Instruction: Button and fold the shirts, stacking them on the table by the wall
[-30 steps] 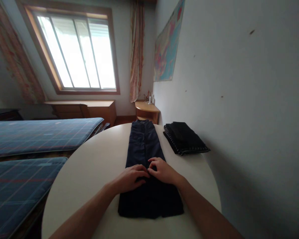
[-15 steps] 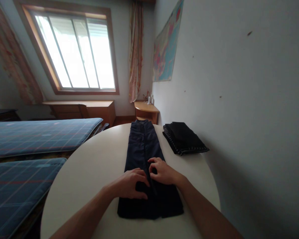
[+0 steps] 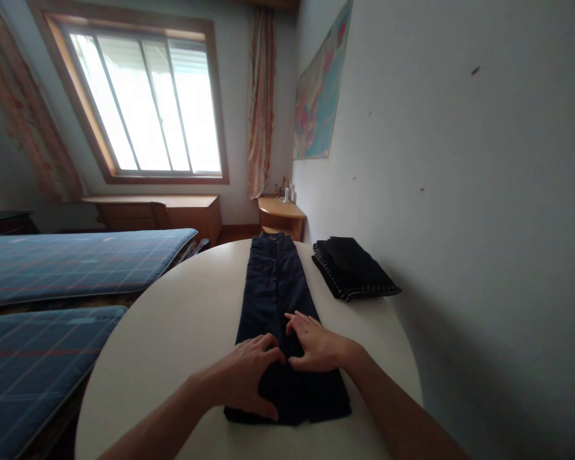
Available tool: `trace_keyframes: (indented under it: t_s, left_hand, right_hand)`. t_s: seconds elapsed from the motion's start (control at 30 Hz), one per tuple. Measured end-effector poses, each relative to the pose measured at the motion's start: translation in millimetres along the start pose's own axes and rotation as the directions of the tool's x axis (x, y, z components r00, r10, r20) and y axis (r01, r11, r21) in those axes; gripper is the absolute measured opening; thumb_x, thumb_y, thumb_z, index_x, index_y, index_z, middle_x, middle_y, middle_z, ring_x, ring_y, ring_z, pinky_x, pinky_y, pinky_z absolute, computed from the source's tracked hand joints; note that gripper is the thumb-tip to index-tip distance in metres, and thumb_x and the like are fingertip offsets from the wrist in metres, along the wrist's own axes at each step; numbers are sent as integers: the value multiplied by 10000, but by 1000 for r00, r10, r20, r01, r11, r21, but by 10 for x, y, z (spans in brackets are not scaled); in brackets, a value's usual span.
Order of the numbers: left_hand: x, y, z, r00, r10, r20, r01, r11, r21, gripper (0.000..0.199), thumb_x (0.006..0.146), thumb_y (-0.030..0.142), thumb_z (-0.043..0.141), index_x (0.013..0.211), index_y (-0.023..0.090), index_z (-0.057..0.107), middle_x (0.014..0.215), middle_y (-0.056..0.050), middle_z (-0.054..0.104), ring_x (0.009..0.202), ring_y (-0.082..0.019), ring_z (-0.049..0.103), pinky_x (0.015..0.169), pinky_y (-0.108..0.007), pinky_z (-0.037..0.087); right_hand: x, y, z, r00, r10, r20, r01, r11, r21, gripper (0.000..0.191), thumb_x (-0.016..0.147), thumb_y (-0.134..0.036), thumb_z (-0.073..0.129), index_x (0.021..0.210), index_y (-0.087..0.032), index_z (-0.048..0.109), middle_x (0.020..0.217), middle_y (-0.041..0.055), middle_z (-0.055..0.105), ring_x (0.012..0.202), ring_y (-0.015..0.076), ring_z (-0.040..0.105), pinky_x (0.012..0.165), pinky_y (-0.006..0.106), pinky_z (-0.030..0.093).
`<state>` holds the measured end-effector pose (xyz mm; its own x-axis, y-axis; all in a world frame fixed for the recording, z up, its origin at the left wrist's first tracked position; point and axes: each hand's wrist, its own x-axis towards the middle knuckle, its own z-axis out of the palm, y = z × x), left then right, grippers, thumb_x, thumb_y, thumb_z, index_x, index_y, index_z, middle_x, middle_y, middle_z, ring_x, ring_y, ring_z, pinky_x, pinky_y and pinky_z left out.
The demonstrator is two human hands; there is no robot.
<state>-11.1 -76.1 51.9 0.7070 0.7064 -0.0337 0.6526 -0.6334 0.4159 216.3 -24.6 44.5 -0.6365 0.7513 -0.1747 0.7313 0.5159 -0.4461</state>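
Note:
A dark navy garment (image 3: 263, 287), folded into a long narrow strip, lies lengthwise on a round white table (image 3: 172, 332). My left hand (image 3: 249, 374) rests on the left side of its near part, thumb and fingers spread apart. On the right side of the near part lies my right hand (image 3: 314, 342), its fingers apart and its thumb near the garment's middle line. Neither hand has cloth visibly gripped. A folded black cloth (image 3: 354, 265) sits at the table's right edge.
A white wall (image 3: 460, 268) runs along the right side. To the left are plaid mattresses (image 3: 86, 262). Behind the table stand a small wooden corner shelf (image 3: 280, 206) and a desk (image 3: 191, 203) under the window.
My left hand has spread its thumb toward the garment's near edge. My right hand has opened from a curled shape and shifted slightly nearer to me.

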Motion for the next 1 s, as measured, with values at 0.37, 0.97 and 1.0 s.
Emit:
trace_keyframes:
  t_s: [0.37, 0.97, 1.0]
  left_hand:
    - [-337, 29, 172, 998, 48, -49, -46, 998, 29, 344, 792, 183, 653, 1122, 243, 577, 1459, -69, 514, 1394, -289, 412, 1138, -446, 358]
    - [-530, -54, 151, 979, -38, -202, 75, 982, 176, 585, 673, 22, 539, 1203, 270, 554, 1272, -35, 627, 1159, -238, 588, 999, -368, 453]
    - [-567, -90, 138, 981, -35, -192, 68, 983, 169, 593, 657, 14, 531, 1191, 273, 561, 1268, -27, 630, 1156, -232, 591, 1003, -365, 450]
  right_hand:
    - [-484, -273, 164, 996, -86, 2, 86, 996, -17, 590, 711, -499, 719, 1190, -193, 559, 1589, 135, 301, 1496, 329, 163, 1209, 527, 119]
    - [-789, -348, 549, 965, 24, -262, -49, 995, -92, 767, 620, -29, 484, 1375, -141, 555, 1425, 96, 539, 1327, 230, 467, 1148, 336, 347]
    - [-804, -313, 537, 965, 25, -261, -54, 993, -104, 770, 608, -20, 477, 1360, -151, 574, 1425, 89, 542, 1320, 232, 475, 1143, 342, 351]
